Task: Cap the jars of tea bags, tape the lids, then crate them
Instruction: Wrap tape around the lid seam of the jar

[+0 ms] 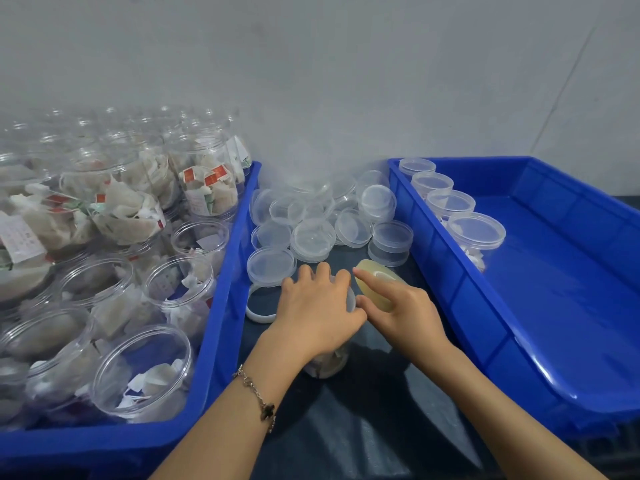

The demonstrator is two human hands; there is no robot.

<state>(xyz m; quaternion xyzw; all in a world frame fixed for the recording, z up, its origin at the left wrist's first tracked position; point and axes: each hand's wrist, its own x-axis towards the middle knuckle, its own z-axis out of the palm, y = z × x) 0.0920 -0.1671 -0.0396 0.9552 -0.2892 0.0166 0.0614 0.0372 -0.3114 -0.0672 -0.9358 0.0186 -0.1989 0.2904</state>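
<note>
Left hand (317, 308) clamps jar (327, 363) — right hand (403, 311) grips tape roll (375, 284).

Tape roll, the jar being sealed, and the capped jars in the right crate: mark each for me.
tape roll (375, 287): head view, on its yellowish side face.
jar being sealed (327, 363): head view, lower wall under the left hand.
capped jars (476, 231): head view, lid of the nearest one.

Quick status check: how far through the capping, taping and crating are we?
Early on. Done: four capped jars stand in a row in the right crate. In hand: the left hand holds down the lid of a jar on the table, while the right hand holds a tape roll against it. Left: many open jars fill the left crate; loose lids are piled behind.
</note>
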